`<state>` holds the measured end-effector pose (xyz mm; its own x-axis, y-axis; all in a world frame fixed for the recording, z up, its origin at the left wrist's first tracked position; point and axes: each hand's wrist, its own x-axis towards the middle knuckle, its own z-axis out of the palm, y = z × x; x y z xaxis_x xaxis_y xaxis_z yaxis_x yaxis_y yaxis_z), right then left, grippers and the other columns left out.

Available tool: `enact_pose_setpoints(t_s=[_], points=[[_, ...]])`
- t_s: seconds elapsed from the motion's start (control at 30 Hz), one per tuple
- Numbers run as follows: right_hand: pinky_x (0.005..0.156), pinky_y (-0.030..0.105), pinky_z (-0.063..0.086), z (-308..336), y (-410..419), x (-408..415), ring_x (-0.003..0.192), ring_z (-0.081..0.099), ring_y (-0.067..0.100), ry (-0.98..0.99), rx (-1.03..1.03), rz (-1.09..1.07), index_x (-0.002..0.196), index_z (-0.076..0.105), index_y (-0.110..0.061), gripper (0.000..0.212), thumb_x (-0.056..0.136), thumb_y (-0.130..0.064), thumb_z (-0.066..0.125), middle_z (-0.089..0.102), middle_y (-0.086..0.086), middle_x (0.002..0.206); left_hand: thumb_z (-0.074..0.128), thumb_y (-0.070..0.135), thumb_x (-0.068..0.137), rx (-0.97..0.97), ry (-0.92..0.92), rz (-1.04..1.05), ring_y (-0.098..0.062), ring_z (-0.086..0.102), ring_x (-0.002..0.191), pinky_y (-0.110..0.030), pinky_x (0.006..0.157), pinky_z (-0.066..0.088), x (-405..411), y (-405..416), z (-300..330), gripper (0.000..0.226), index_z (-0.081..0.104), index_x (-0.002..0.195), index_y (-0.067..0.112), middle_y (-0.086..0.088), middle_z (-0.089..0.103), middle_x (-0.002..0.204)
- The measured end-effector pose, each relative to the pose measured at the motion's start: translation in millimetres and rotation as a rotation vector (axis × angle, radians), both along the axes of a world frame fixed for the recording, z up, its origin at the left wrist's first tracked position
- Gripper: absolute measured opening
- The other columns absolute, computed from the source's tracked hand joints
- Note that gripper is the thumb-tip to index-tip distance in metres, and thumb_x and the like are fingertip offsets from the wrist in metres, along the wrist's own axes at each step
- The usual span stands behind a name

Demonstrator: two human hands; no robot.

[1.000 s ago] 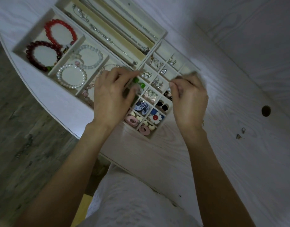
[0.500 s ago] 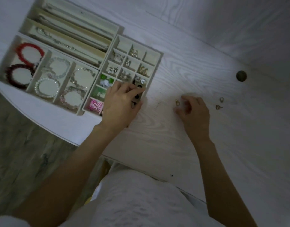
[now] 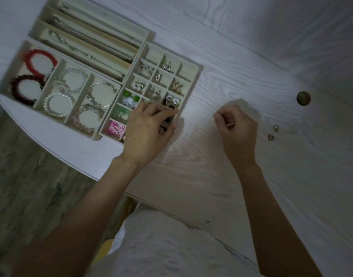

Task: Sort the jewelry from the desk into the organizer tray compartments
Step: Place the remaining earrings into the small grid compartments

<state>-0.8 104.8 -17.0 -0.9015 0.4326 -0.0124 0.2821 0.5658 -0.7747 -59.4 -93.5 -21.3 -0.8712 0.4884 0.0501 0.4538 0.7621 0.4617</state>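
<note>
While the left hand (image 3: 149,128) rests with loosely bent fingers over the near corner of the cream compartmented organizer tray (image 3: 189,84), the right hand (image 3: 236,126) sits on the white wood-grain counter (image 3: 211,176) with fingers curled, pinching something small and pale; what it is cannot be told. Just right of that hand, 2 small metal earrings (image 3: 273,132) lie apart on the counter. Small tray cells hold earrings, with a pink flower piece (image 3: 116,128) near the left hand. Larger cells hold a red bead bracelet (image 3: 40,60) and a white pearl bracelet (image 3: 58,104).
</note>
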Motion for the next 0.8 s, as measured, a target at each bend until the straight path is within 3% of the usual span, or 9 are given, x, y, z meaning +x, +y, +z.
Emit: enact_pose_setpoints(t_s=[0.1,0.23,0.37,0.47,0.6,0.8], points=[[0.066,0.012,0.045,10,0,-42,0.071,0.058,-0.003,-0.011,-0.043,0.051,0.086,0.067,-0.017,0.003,0.087,-0.016,0.065,0.063,-0.014,0.075,0.055,0.038,0.086,0.043,0.005,0.033,-0.024,0.051,0.088,-0.03,0.078,0.035,-4,1,2,0.035,0.069,0.112,0.019,-0.002,0.063,0.098],[0.074,0.018,0.049,11,-6,-100,0.08,0.061,0.011,0.031,0.193,0.259,0.099,0.072,-0.01,0.016,0.09,-0.012,0.06,0.067,0.004,0.091,0.056,0.041,0.085,0.075,0.013,0.06,-0.023,0.05,0.087,-0.032,0.077,0.037,-12,4,3,0.038,0.069,0.112,0.018,-0.002,0.062,0.097],[0.075,0.026,0.05,5,-18,-124,0.083,0.062,0.018,0.005,0.329,0.393,0.104,0.071,-0.009,0.021,0.091,-0.006,0.055,0.067,0.009,0.095,0.057,0.036,0.086,0.092,0.001,0.081,-0.023,0.05,0.09,-0.032,0.077,0.037,-19,2,2,0.034,0.069,0.112,0.018,-0.002,0.063,0.097],[0.074,0.028,0.05,3,-15,-123,0.084,0.061,0.02,0.032,0.34,0.358,0.103,0.071,-0.007,0.021,0.088,-0.003,0.057,0.067,0.009,0.095,0.057,0.031,0.089,0.106,0.03,0.154,-0.025,0.051,0.093,-0.029,0.08,0.034,-33,-10,2,0.032,0.067,0.116,0.017,-0.004,0.063,0.102],[0.075,0.014,0.031,4,-5,-119,0.094,0.056,0.025,0.048,0.405,0.241,0.093,0.072,-0.008,0.015,0.082,-0.006,0.063,0.062,0.009,0.097,0.056,0.029,0.092,0.082,0.046,0.291,-0.028,0.049,0.101,-0.025,0.084,0.028,-57,-33,-3,0.032,0.063,0.121,0.018,-0.008,0.059,0.11],[0.083,0.038,0.045,3,-12,-135,0.102,0.05,0.031,-0.073,0.546,0.36,0.079,0.076,-0.016,0.005,0.076,-0.02,0.074,0.059,0.007,0.104,0.056,0.029,0.094,0.08,0.048,0.37,-0.025,0.048,0.097,-0.023,0.083,0.027,-77,-44,-9,0.027,0.065,0.118,0.019,-0.006,0.061,0.106]])
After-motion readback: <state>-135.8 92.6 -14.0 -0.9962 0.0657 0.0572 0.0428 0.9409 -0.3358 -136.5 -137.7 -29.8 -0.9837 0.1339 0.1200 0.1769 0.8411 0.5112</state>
